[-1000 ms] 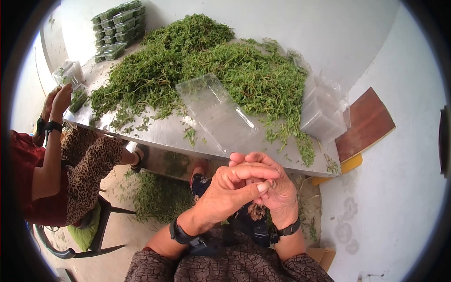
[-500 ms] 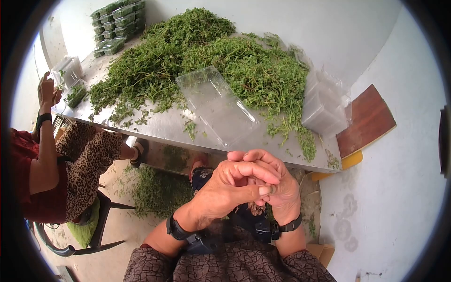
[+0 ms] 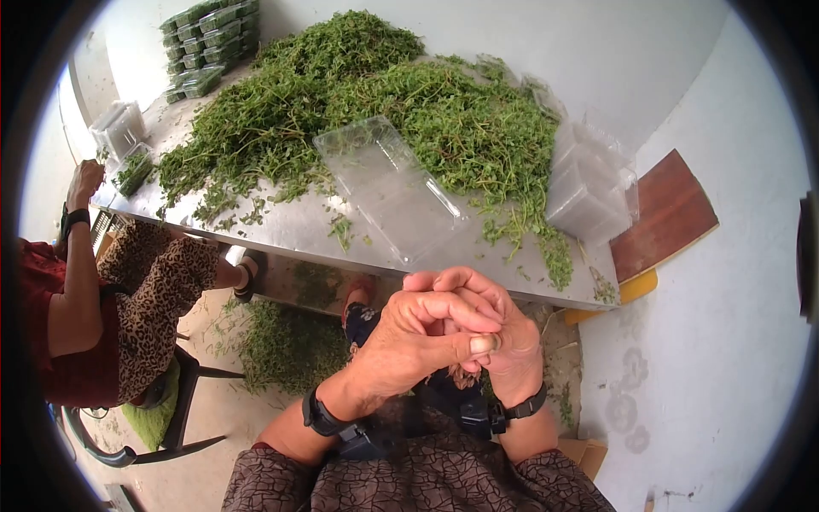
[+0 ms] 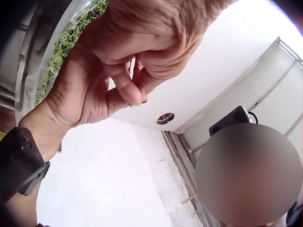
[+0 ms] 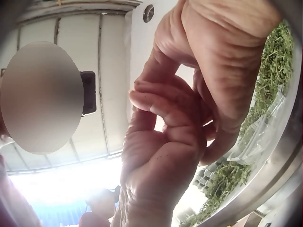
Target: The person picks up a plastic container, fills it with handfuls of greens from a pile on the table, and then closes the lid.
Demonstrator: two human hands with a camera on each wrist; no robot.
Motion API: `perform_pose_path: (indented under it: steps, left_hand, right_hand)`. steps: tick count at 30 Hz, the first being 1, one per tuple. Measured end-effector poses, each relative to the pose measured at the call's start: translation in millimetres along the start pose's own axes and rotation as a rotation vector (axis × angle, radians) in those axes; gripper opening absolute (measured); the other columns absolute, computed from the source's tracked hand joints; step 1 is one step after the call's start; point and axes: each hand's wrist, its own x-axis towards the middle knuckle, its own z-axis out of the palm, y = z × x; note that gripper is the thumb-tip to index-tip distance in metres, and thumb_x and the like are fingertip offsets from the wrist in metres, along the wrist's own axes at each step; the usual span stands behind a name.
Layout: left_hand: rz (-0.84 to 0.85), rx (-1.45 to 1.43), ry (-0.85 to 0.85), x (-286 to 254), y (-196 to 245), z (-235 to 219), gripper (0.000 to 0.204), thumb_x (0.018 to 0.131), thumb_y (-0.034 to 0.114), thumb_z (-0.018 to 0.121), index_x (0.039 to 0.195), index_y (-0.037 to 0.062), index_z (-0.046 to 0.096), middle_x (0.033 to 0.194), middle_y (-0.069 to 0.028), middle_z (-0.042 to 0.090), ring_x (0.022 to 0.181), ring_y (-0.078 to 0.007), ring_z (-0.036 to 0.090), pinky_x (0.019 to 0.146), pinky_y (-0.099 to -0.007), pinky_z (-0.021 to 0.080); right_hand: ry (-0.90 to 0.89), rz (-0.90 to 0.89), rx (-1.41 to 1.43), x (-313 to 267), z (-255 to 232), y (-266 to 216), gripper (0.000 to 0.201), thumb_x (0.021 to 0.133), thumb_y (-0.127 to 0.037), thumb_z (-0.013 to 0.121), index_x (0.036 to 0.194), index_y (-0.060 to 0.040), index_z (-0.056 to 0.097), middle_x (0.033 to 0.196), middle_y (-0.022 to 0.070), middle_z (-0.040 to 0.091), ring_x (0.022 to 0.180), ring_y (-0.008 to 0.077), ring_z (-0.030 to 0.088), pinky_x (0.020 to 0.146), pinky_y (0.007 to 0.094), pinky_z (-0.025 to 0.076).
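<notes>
My left hand [image 3: 418,341] and right hand [image 3: 512,358] meet in front of my body, just short of the metal table's near edge [image 3: 290,243]. The left thumb and fingers close around the right fingertips; both hands' fingers are bent. In the left wrist view the left hand [image 4: 156,45] crosses above the right hand [image 4: 78,92]. The right wrist view has the right hand [image 5: 227,52] over the left hand [image 5: 156,165]. I cannot tell whether something small sits between the fingertips. Beyond the hands, an unlidded clear plastic clamshell box [image 3: 405,209] lies open.
A big heap of leafy green stems [image 3: 333,107] covers the table's middle. Nested clear boxes [image 3: 589,200] stand right; filled boxes [image 3: 209,43] are stacked back left. Another person's arm [image 3: 77,282] is at left, by a chair [image 3: 192,392]. Greens [image 3: 286,346] lie below the table.
My hands stay together with only slight finger motion. The other person's hands, raised together earlier, have parted, and the visible one has come down near the boxes at the left end.
</notes>
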Motion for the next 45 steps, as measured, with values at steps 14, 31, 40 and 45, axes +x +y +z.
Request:
perform_pose_path:
  steps: [14,31,40,45]
  left_hand:
    - [0.049,-0.134,-0.014,3.0,-2.9,-0.5,0.019,0.090,-0.001,0.061,0.108,-0.0039,0.061,0.101,-0.0107,0.066,0.083,-0.0131,0.066,0.075,-0.0234,0.057]
    - [0.043,-0.290,-0.015,4.9,-11.3,-0.1,0.011,0.094,0.003,0.052,0.099,-0.0056,0.057,0.117,-0.0225,0.057,0.084,-0.0210,0.068,0.075,-0.0299,0.058]
    - [0.020,-0.134,-0.006,4.6,-10.4,-1.3,0.010,0.091,0.000,0.058,0.101,-0.0035,0.055,0.118,-0.0190,0.056,0.084,-0.0167,0.067,0.074,-0.0272,0.059]
    - [0.001,-0.091,-0.004,2.7,-6.7,0.7,0.012,0.089,-0.003,0.060,0.099,-0.0034,0.056,0.117,-0.0169,0.056,0.083,-0.0155,0.067,0.073,-0.0258,0.059]
  right_hand:
    - [0.067,0.005,-0.127,3.6,-7.0,5.8,0.084,0.070,-0.039,0.084,0.128,0.0046,0.042,0.134,0.0249,0.044,0.070,0.0058,0.059,0.053,0.0135,0.049]
    - [0.061,-0.029,-0.139,0.6,-7.6,5.9,0.091,0.067,-0.044,0.084,0.130,0.0062,0.041,0.132,0.0283,0.045,0.110,0.0288,0.056,0.099,0.0391,0.043]
    - [0.051,0.022,-0.166,-1.5,-11.0,-1.7,0.088,0.070,-0.037,0.083,0.131,0.0081,0.039,0.132,0.0286,0.046,0.097,0.0231,0.063,0.071,0.0220,0.053]
    - [0.023,0.043,-0.153,-0.8,-5.7,-2.7,0.086,0.068,-0.032,0.083,0.130,0.0082,0.040,0.132,0.0282,0.046,0.101,0.0247,0.062,0.078,0.0245,0.053]
